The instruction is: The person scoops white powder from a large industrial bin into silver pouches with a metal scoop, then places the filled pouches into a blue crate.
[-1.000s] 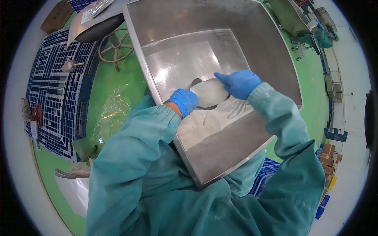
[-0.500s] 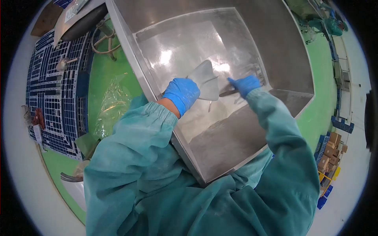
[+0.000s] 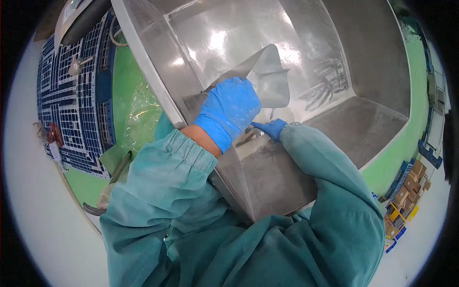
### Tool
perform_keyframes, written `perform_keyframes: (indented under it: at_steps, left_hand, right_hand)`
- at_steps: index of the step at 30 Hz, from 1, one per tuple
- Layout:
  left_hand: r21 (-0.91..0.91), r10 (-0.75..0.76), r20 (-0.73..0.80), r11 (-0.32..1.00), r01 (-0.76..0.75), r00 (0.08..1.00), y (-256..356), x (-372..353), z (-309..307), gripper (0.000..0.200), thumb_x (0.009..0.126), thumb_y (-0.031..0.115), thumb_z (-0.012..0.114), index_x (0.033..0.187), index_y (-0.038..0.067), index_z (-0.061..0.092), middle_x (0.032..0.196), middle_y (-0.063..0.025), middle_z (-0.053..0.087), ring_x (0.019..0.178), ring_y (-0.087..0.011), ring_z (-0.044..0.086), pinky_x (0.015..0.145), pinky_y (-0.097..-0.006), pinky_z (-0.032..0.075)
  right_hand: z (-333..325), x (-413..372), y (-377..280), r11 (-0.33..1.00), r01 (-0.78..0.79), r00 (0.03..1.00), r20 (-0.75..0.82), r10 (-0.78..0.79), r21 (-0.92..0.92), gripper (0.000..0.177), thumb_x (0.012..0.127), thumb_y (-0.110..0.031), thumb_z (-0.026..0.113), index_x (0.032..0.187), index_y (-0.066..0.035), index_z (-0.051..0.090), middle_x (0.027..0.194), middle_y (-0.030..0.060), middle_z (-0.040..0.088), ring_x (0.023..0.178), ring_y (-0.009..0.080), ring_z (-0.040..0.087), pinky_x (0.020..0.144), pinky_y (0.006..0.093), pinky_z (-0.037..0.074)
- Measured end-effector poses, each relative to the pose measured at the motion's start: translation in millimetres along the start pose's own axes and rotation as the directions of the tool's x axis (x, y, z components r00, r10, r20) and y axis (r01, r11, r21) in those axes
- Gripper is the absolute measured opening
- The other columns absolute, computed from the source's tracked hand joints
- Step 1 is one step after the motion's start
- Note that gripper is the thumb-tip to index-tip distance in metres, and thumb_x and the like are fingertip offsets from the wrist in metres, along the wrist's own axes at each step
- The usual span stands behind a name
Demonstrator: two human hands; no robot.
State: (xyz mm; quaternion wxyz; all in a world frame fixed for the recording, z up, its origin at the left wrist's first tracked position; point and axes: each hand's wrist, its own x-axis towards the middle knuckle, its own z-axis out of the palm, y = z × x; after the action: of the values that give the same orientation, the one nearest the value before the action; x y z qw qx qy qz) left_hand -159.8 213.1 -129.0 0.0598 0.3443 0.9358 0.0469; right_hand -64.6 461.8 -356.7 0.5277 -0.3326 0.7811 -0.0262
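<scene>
View from the head camera, as I watched it remotely. The left hand (image 3: 229, 112) – blue-gloved, wrist bent, forearm reaching up over the near rim – was curled shut around the lower edge of the metal scoop (image 3: 270, 79). The scoop stood tilted inside the steel hopper (image 3: 373, 62), its blade against the shiny back wall. The right hand (image 3: 270, 128) lay lower, just beside the left wrist, its fingers (image 3: 258, 126) stretched leftward along the dusty slope. The teal sleeve hid most of it, so I could not tell whether its grip held anything. Outside the hopper were a blue grid pallet (image 3: 76, 110) and a tag (image 3: 55, 150) – its writing too small to read.
</scene>
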Motion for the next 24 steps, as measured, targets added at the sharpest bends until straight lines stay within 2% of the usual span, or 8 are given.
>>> perform_keyframes:
  at_steps: [4,7,9,12,15,19,21,24]
  left_hand:
    - [-0.013,0.036,-0.028,0.999,-0.036,0.999,-1,2,4,0.008,0.075,0.007,0.058,0.08,0.001,0.06,0.075,-0.0123,0.059,0.068,-0.0259,0.064,0.056,-0.0343,0.053]
    - [-0.043,0.03,-0.027,0.999,-0.031,0.999,-1,2,6,0.009,0.077,0.008,0.057,0.08,0.001,0.06,0.074,-0.0131,0.06,0.067,-0.0268,0.064,0.056,-0.0358,0.053]
    - [-0.066,0.024,-0.02,0.997,-0.026,1.0,-1,5,12,0.009,0.077,0.009,0.056,0.08,0.001,0.061,0.073,-0.0135,0.06,0.067,-0.0273,0.064,0.056,-0.0368,0.053]
    - [-0.069,0.094,-0.063,0.993,-0.098,0.994,-4,6,17,0.009,0.077,0.009,0.056,0.079,0.002,0.061,0.073,-0.0137,0.061,0.067,-0.0282,0.064,0.056,-0.0385,0.053]
    - [-0.058,0.152,-0.015,0.987,-0.153,0.988,-5,6,10,0.009,0.077,0.009,0.056,0.079,0.002,0.061,0.073,-0.0146,0.062,0.068,-0.0299,0.065,0.057,-0.0392,0.054]
    - [-0.053,0.175,0.085,0.984,-0.171,0.981,-5,8,6,0.011,0.076,0.009,0.056,0.079,0.002,0.064,0.077,-0.015,0.064,0.071,-0.0308,0.066,0.059,-0.0396,0.054]
    - [-0.048,0.211,0.097,0.977,-0.207,0.973,-4,9,9,0.012,0.075,0.009,0.056,0.08,0.002,0.065,0.078,-0.0147,0.065,0.073,-0.0307,0.066,0.06,-0.0399,0.054]
    - [-0.059,0.151,0.106,0.988,-0.146,0.983,-1,9,12,0.012,0.075,0.009,0.057,0.078,0.005,0.067,0.079,-0.0137,0.066,0.074,-0.0305,0.067,0.061,-0.0403,0.054]
  right_hand:
    - [-7,5,0,0.997,-0.068,0.995,0.072,0.064,0.046,0.077,0.078,-0.008,0.052,0.144,-0.032,0.019,0.112,0.0143,0.061,0.098,0.0312,0.062,0.083,0.0414,0.048]
    - [19,24,24,0.959,0.074,0.99,-0.135,-0.038,0.272,0.068,0.077,-0.009,0.054,0.14,-0.024,0.034,0.108,0.0135,0.064,0.092,0.0271,0.065,0.082,0.0382,0.051]
    - [-16,3,17,0.824,-0.197,0.934,0.356,-0.006,0.531,0.057,0.08,-0.006,0.052,0.135,-0.014,0.041,0.103,0.0138,0.064,0.082,0.0217,0.067,0.076,0.035,0.053]
    - [-42,-50,13,0.683,-0.197,0.937,0.341,-0.081,0.704,0.048,0.083,-0.009,0.054,0.13,-0.006,0.047,0.101,0.0133,0.064,0.077,0.017,0.066,0.071,0.0308,0.054]
    - [-110,-139,-4,0.732,-0.146,0.976,0.219,-0.005,0.665,0.047,0.084,-0.011,0.054,0.131,-0.005,0.046,0.1,0.0116,0.064,0.076,0.0168,0.065,0.071,0.031,0.054]
    - [-219,-269,-60,0.766,-0.304,0.924,-0.021,0.382,0.567,0.046,0.086,-0.016,0.054,0.13,-0.007,0.048,0.094,0.0126,0.066,0.076,0.017,0.065,0.072,0.0315,0.053]
    - [-249,-297,-74,0.882,-0.413,0.85,-0.252,0.463,0.227,0.044,0.087,-0.019,0.051,0.13,-0.01,0.049,0.09,0.014,0.066,0.075,0.0204,0.066,0.071,0.0341,0.054]
    - [-286,-296,-131,0.817,-0.575,0.739,-0.454,0.499,-0.039,0.037,0.087,-0.022,0.049,0.122,-0.011,0.055,0.086,0.0144,0.067,0.076,0.0256,0.067,0.068,0.037,0.054]
